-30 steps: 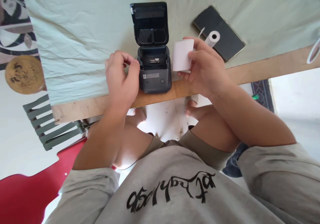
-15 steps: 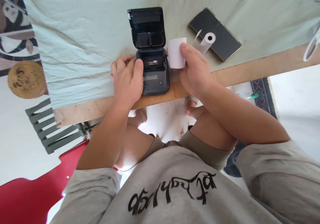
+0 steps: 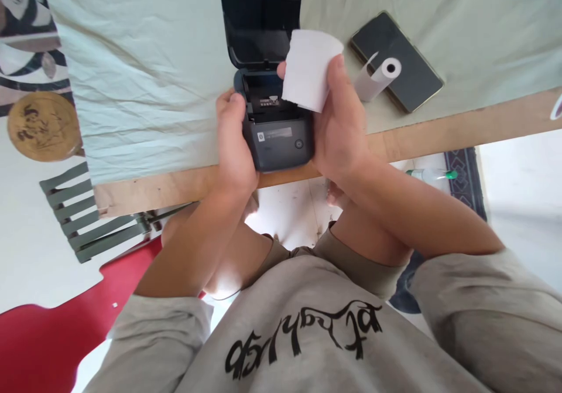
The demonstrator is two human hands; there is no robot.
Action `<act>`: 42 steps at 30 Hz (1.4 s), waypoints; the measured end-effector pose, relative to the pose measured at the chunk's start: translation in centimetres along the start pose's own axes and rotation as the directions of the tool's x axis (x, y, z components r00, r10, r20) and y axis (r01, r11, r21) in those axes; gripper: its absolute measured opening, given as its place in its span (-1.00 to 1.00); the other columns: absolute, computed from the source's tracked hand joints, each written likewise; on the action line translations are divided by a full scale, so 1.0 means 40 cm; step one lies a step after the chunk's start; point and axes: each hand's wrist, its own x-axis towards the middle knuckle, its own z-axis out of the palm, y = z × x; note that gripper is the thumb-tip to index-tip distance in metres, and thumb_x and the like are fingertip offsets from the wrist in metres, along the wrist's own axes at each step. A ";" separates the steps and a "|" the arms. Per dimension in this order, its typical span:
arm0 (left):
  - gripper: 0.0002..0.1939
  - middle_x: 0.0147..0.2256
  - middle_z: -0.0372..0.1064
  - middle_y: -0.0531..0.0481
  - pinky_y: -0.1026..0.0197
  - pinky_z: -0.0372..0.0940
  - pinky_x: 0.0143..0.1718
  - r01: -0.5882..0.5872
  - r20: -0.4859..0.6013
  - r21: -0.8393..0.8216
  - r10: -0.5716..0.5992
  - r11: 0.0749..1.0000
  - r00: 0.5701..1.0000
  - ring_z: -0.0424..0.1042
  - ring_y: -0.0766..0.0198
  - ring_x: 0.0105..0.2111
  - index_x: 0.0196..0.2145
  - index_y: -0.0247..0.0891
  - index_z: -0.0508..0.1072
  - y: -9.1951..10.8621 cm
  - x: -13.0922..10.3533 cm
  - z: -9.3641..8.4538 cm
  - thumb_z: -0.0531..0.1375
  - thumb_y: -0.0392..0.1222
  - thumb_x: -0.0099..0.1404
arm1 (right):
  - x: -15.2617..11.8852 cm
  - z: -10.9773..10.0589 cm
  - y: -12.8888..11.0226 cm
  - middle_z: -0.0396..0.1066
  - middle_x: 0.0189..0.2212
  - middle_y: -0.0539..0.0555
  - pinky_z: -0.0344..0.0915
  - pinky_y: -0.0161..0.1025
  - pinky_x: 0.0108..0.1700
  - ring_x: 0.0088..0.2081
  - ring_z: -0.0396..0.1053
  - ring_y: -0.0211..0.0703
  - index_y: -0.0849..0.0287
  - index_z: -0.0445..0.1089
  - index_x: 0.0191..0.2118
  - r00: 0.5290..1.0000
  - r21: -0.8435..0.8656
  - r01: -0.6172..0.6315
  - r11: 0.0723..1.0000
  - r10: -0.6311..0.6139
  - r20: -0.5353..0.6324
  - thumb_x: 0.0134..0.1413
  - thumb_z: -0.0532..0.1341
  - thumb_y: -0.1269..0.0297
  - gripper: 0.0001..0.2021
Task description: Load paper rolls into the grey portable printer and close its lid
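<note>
A small black label printer (image 3: 283,153) with its lid (image 3: 261,24) swung up stands between my hands, its inner bay exposed. My left hand (image 3: 236,141) is closed around the printer's left side, thumb on the upper edge. In my right hand (image 3: 341,126) is a white paper roll (image 3: 309,68), pinched between thumb and fingers above the bay's right edge. That hand's palm lies along the printer's right side. Most of the right fingers are hidden behind the paper. A slimmer paper roll (image 3: 373,82) with a loose end rests to the right, by a dark phone (image 3: 401,59).
A pale green cloth (image 3: 153,77) covers the table, whose wooden edge (image 3: 439,118) runs along the front. Below are a green-capped bottle (image 3: 432,174), a red chair (image 3: 52,340) and a green slatted seat (image 3: 83,217). A round wooden piece (image 3: 44,126) lies at left.
The printer looks larger and closer, apparently raised and tilted between both hands. My right hand and its paper roll have come in against it, and my left hand has shifted round its side.
</note>
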 end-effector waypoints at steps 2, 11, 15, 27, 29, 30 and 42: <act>-0.75 -0.10 0.41 0.07 0.04 0.23 0.07 -0.026 -0.001 -0.135 0.026 0.991 1.000 0.22 0.11 0.18 -0.18 -0.07 0.27 0.002 -0.014 0.010 -0.06 0.06 0.34 | -0.011 0.013 -0.022 0.47 -0.27 -0.07 0.28 -0.18 0.18 -0.03 0.39 -0.13 0.12 0.42 -0.23 1.000 0.016 0.006 1.000 -0.006 0.021 0.24 0.08 0.03 -0.70; -0.70 -0.14 0.47 0.03 0.01 0.37 -0.10 0.111 0.073 -0.165 -0.100 0.980 0.992 0.42 0.07 -0.01 -0.22 -0.02 0.37 -0.016 -0.016 0.013 0.03 0.15 0.22 | 0.015 -0.067 -0.100 0.40 -0.27 -0.12 0.36 -0.41 -0.34 -0.25 0.39 -0.33 -0.05 0.33 -0.23 0.996 -0.111 -0.053 0.992 0.046 -0.071 0.28 0.01 0.14 -0.83; -0.80 -0.14 0.45 0.06 0.03 0.40 -0.11 0.141 0.107 -0.237 -0.118 0.961 0.987 0.46 0.11 -0.05 -0.21 -0.04 0.34 -0.017 -0.019 0.010 0.05 0.01 0.26 | 0.011 -0.101 -0.116 0.38 -0.36 -0.07 0.33 -0.39 -0.43 -0.36 0.39 -0.31 -0.04 0.27 -0.13 0.959 -0.070 -0.285 0.956 0.283 -0.031 0.22 0.06 0.12 -0.84; -0.78 -0.10 0.44 0.04 0.07 0.40 -0.14 0.212 0.165 -0.154 -0.187 0.965 0.968 0.42 0.09 0.01 -0.16 -0.08 0.31 0.006 -0.017 0.020 0.05 0.00 0.28 | -0.014 -0.111 -0.149 0.32 -0.29 -0.05 0.40 -0.39 -0.40 -0.25 0.39 -0.28 -0.08 0.26 0.02 0.946 -0.209 -0.273 0.939 0.302 0.122 0.16 0.15 0.30 -0.70; -0.77 -0.08 0.44 0.04 0.08 0.41 -0.14 0.210 0.149 -0.145 -0.188 0.967 0.971 0.41 0.08 0.02 -0.16 -0.08 0.31 0.007 -0.017 0.020 0.07 0.01 0.27 | -0.007 -0.114 -0.152 0.35 -0.25 -0.02 0.41 -0.38 -0.38 -0.22 0.41 -0.25 -0.03 0.27 -0.01 0.938 -0.185 -0.309 0.933 0.331 0.106 0.18 0.12 0.20 -0.74; -0.78 -0.08 0.44 0.04 0.08 0.40 -0.13 0.206 0.145 -0.145 -0.185 0.968 0.972 0.41 0.09 0.03 -0.16 -0.08 0.32 0.006 -0.017 0.020 0.08 0.00 0.27 | -0.005 -0.114 -0.152 0.36 -0.24 -0.01 0.41 -0.37 -0.37 -0.22 0.41 -0.24 0.00 0.29 -0.03 0.939 -0.183 -0.305 0.935 0.328 0.108 0.17 0.13 0.15 -0.75; -0.76 -0.19 0.45 0.09 0.13 0.35 0.03 0.162 0.107 -0.203 -0.143 0.966 0.984 0.37 0.17 0.09 -0.12 -0.05 0.23 -0.009 -0.026 0.021 0.14 -0.10 0.24 | -0.009 -0.080 -0.127 0.35 0.03 -0.10 0.32 -0.20 -0.11 -0.01 0.34 -0.10 -0.13 0.23 0.06 0.845 -0.828 0.534 0.169 -0.087 0.527 0.08 0.15 0.41 -0.57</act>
